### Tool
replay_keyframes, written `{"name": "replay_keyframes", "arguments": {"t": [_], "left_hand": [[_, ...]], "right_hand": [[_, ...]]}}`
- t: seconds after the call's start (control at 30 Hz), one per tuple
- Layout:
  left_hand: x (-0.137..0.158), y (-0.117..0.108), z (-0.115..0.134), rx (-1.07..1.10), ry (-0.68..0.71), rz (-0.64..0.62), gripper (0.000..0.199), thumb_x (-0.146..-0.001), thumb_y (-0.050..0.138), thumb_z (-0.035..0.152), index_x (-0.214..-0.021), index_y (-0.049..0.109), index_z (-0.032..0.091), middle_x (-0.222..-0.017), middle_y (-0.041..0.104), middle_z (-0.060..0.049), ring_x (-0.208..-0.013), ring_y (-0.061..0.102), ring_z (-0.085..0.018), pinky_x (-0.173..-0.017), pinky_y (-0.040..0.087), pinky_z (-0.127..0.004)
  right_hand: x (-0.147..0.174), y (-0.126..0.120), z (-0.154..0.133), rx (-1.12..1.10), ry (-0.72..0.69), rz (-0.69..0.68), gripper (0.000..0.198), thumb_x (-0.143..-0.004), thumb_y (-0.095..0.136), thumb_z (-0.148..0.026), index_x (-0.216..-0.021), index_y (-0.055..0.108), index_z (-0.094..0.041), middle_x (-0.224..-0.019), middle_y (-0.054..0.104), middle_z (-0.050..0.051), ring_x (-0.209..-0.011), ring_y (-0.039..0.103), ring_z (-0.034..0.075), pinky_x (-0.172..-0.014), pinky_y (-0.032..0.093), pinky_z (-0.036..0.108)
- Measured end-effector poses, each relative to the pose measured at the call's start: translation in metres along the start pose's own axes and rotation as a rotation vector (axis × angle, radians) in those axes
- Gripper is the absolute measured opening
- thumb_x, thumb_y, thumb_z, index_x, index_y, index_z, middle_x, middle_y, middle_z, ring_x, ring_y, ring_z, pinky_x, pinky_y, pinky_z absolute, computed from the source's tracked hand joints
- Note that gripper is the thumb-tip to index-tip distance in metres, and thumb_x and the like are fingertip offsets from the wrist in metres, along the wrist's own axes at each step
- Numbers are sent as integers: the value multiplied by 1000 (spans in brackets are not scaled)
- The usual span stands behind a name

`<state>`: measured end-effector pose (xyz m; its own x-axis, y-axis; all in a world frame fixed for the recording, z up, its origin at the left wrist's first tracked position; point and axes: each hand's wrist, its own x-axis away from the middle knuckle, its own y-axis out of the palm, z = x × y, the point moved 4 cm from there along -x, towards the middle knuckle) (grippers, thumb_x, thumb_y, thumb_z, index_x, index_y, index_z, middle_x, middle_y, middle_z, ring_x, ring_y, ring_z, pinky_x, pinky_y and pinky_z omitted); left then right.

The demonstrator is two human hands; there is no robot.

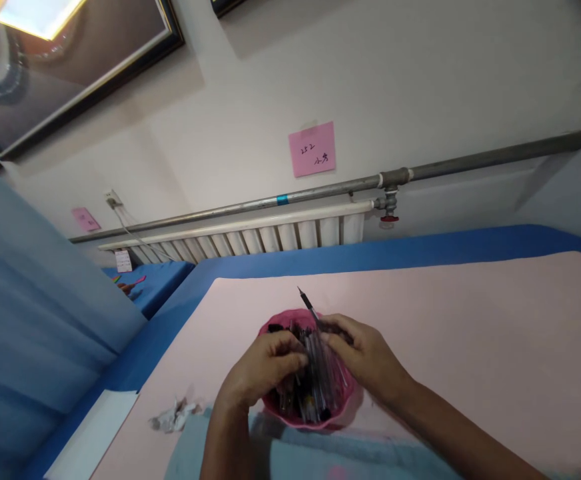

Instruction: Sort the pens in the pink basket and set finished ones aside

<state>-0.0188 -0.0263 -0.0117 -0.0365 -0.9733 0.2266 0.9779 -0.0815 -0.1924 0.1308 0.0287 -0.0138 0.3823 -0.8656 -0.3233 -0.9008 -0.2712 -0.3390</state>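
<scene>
Pink paper note (312, 149) is fixed to the wall at 12 o'clock from the hands; its handwriting appears to read "252" with further characters that cannot be made out. A smaller pink note (85, 218) at 10 o'clock is too small to read.

Head view, hand pose: the left hand (265, 365) enters from 6 o'clock, knuckles up, fingers curled closed around a bundle of pens (315, 373). The right hand (363, 353) enters from 4 o'clock, forearm angled across the worktop (470, 333), fingers closed on the same bundle from the opposite side. One pen tip (304, 298) projects upward toward 12 o'clock, clear of the fingers.

Materials and shapes: the pens are slim, dark and partly clear-barrelled, packed in a round pink plastic bowl (340, 407) that rests on the pale pink, matt worktop. A blue border edges the surface. A crumpled scrap (173, 417) lies at 8 o'clock from the bowl. A grey metal pipe (320, 190) runs above a white ribbed radiator (250, 239).
</scene>
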Motion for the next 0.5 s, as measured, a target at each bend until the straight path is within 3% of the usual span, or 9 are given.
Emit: {"name": "replay_keyframes", "arguments": {"t": [0.07, 0.13, 0.3, 0.5], "left_hand": [[7, 6, -1, -97, -56, -151, 12, -67, 58, 24, -73, 66, 18, -57, 58, 1, -45, 48, -10, -45, 37, -21], [11, 11, -1, -221, -61, -215, 18, -64, 54, 18, -74, 69, 19, -58, 60, 0, -48, 50, -12, -46, 37, -21], [9, 24, 1, -466, 18, -234, 27, -56, 50, 9, -64, 73, 22, -50, 58, 1, -46, 45, -12, -41, 30, -20], [7, 31, 4, -597, 75, -259, 25, -54, 52, 8, -54, 71, 24, -43, 54, 4, -39, 40, -10, -39, 26, -20]], "right_hand": [[0, 0, 1, -9, 8, -1, 24, -75, 49, -23, -92, 65, -20, -87, 71, 4, -84, 64, 20, -78, 50, 34], [0, 0, 0, -8, 9, -6, 24, -75, 49, -24, -93, 66, -20, -86, 71, 4, -83, 64, 20, -77, 50, 33], [0, -1, -6, 6, -19, -7, 27, -74, 49, -22, -95, 67, -21, -83, 71, 2, -79, 64, 19, -72, 51, 31], [0, -3, -8, -4, -12, -1, 28, -74, 49, -21, -96, 67, -22, -83, 71, 2, -77, 64, 18, -69, 51, 30]]}}
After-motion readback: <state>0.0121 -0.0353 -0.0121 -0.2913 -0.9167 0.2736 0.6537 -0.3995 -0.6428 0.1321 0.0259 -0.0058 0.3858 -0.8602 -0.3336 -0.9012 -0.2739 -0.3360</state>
